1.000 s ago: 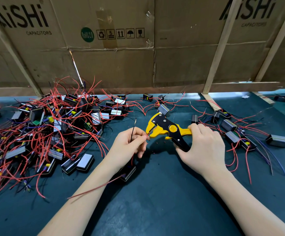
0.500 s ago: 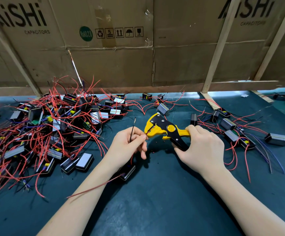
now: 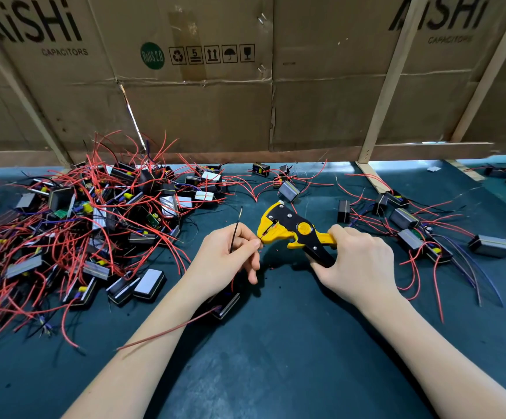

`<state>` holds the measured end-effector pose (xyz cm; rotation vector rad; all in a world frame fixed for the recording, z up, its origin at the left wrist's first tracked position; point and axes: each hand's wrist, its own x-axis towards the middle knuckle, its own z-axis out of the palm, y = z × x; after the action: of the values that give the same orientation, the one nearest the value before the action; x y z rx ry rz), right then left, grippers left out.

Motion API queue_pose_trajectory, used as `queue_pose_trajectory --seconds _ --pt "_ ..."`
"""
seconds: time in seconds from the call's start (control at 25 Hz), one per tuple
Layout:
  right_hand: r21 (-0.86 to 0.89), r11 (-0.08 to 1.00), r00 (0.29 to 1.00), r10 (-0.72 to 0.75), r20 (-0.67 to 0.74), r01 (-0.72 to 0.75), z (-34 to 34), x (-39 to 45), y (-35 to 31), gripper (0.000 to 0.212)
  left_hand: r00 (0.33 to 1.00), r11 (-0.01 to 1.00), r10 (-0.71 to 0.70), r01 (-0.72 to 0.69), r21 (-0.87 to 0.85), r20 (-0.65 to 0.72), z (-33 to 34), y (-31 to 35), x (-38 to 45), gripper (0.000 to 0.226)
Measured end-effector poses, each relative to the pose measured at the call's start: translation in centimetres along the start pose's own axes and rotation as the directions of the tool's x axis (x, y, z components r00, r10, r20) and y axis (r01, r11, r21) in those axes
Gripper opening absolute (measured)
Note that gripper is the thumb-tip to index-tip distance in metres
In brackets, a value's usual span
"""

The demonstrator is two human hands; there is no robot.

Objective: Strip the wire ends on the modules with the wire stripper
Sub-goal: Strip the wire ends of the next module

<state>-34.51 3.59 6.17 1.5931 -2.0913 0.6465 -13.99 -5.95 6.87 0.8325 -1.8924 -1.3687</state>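
Note:
My right hand grips the handles of a yellow and black wire stripper, jaws pointing left. My left hand pinches a red wire end that lies in the stripper's jaws. A black wire sticks up out of the same left fingers. The module these wires belong to lies on the mat under my left wrist, mostly hidden, and another of its red wires trails toward me across my left forearm.
A big heap of black modules with red wires fills the left of the green mat. A smaller group of modules lies to the right. Cardboard boxes on wooden struts wall off the back.
The stripper has shifted slightly left and its jaws now hold the red wire end. My left hand has barely moved.

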Motion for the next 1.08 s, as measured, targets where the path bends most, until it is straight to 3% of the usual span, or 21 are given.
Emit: queue_pose_trajectory --seconds 0.36,0.56,0.68,0.84,1.08 --pt "-0.008 0.997 0.994 0.082 0.075 -0.081 0.1 0.0 0.0 0.038 0.999 1.0 0.005 -0.006 -0.026 -0.039 0.3 0.7 -0.2 0.017" --pt "0.0 0.991 0.99 0.135 0.028 -0.135 0.3 0.1 0.6 0.045 0.992 0.99 0.051 -0.035 0.139 -0.116 0.1 0.8 -0.2 0.019" --pt "0.079 0.983 0.984 0.172 -0.056 -0.167 0.5 0.3 1.2 0.051 0.99 0.999 0.027 -0.021 0.045 -0.137 -0.2 0.9 -0.1 0.016" --pt "0.145 0.959 0.967 0.251 -0.041 -0.243 0.6 0.5 1.9 0.048 0.988 0.989 -0.105 0.092 -0.116 -0.11 0.0 1.1 -0.1 0.019" --pt "0.176 0.956 0.969 0.246 -0.038 -0.235 0.4 0.6 2.0 0.048 0.988 1.0 -0.011 0.014 0.02 -0.154 -0.4 1.5 -0.2 0.015"
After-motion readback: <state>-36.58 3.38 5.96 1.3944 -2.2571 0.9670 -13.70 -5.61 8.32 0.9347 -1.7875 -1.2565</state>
